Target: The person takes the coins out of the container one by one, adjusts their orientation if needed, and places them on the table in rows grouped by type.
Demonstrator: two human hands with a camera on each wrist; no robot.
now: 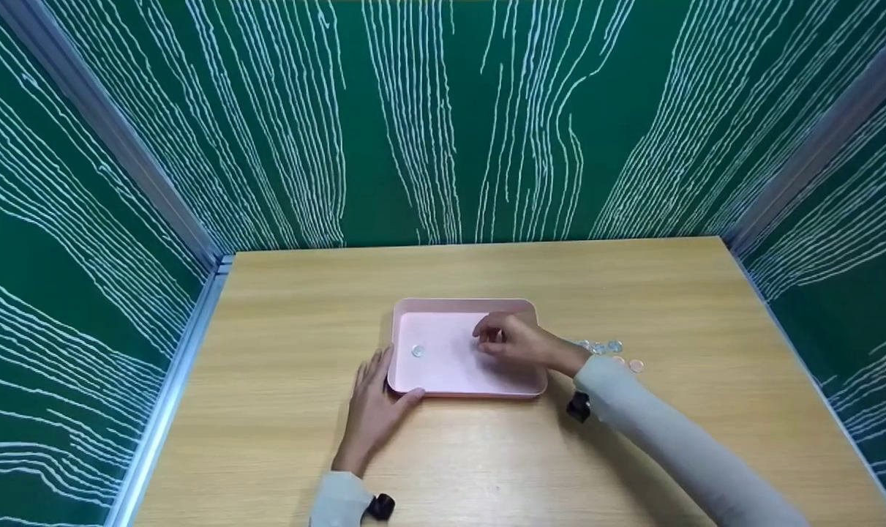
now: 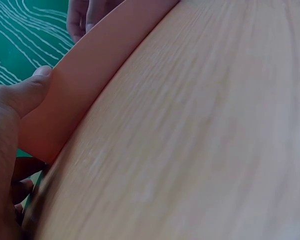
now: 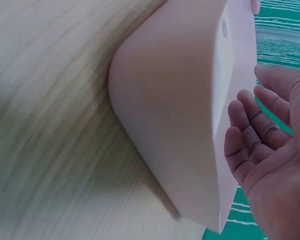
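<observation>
A shallow pink tray [image 1: 443,388] lies on the wooden table. My left hand [image 1: 373,413] spans its near left corner, fingers along the left side and thumb at the front rim; in the left wrist view the thumb tip [image 2: 42,71] touches the rim. Inside the tray, on the left, rests a small round silvery disc [image 1: 418,351], coin-like. Over the tray's right half hovers my right hand [image 1: 512,338], fingers loosely bent. The right wrist view shows this hand [image 3: 274,145] beside the tray wall [image 3: 164,100], with thumb and fingers apart and nothing visible between them.
Several similar clear or silvery discs [image 1: 598,348] lie on the table [image 1: 303,315] right of the tray, partly behind my right wrist. Coppery-pink ones [image 1: 636,365] are among them. Green panels [image 1: 413,146] with white wavy lines enclose the table's back and sides.
</observation>
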